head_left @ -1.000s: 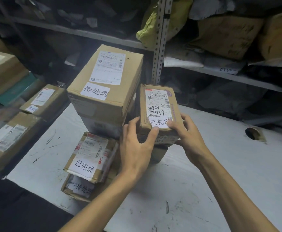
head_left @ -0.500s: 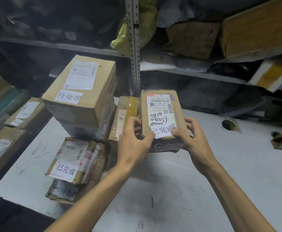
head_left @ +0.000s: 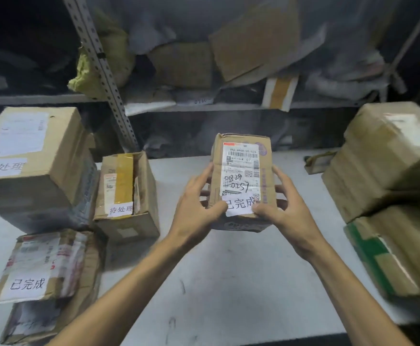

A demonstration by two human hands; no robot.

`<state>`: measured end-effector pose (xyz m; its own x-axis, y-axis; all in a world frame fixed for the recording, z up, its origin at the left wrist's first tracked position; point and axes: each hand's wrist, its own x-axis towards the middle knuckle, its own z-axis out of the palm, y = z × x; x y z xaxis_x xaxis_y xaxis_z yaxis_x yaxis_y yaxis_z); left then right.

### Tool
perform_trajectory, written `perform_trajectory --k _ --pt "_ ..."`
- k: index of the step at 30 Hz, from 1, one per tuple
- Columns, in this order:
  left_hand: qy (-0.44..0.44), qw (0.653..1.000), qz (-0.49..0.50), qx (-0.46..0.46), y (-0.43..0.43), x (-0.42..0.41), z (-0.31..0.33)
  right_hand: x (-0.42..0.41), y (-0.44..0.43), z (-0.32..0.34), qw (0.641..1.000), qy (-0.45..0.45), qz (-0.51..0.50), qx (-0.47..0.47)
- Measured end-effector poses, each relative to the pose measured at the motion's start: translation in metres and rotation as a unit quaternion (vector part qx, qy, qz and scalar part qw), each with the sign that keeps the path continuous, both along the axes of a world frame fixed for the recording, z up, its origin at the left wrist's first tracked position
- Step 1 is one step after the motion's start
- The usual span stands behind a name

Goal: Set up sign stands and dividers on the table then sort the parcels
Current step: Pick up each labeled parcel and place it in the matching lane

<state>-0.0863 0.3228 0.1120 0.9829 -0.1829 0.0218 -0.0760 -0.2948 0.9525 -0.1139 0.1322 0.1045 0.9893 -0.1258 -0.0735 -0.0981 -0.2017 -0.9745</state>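
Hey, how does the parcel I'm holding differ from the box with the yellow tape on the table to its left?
The held parcel is gripped by the left hand and right hand; the yellow-taped box sits on the table. The held parcel's white slip reads 已完成; the yellow-taped box's reads 待处理. The held parcel's top shows a shipping label with handwritten numbers; the yellow-taped box's shows a tape strip. Both are brown cardboard.

Scuffed white table (head_left: 229,283) bearing cardboard parcels (head_left: 126,196)

Left hand (head_left: 196,208) and right hand (head_left: 282,211) grip a small labelled parcel (head_left: 241,181) above the white table (head_left: 229,283).
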Motion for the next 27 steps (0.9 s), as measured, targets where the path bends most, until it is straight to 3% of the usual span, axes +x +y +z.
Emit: perform_trajectory --k 8,15,27 --pt "-0.012 0.995 -0.095 -0.029 -0.028 -0.046 -0.006 -0.082 -0.019 0.010 0.996 -0.011 -0.086 -0.005" --pt "-0.026 0.988 -0.151 -0.003 -0.058 -0.070 -0.005 -0.132 -0.046 0.010 0.990 -0.006 -0.144 0.011" --pt "-0.028 0.958 -0.283 -0.038 -0.216 -0.135 0.013 -0.235 -0.176 0.027 0.963 -0.017 -0.269 0.005"
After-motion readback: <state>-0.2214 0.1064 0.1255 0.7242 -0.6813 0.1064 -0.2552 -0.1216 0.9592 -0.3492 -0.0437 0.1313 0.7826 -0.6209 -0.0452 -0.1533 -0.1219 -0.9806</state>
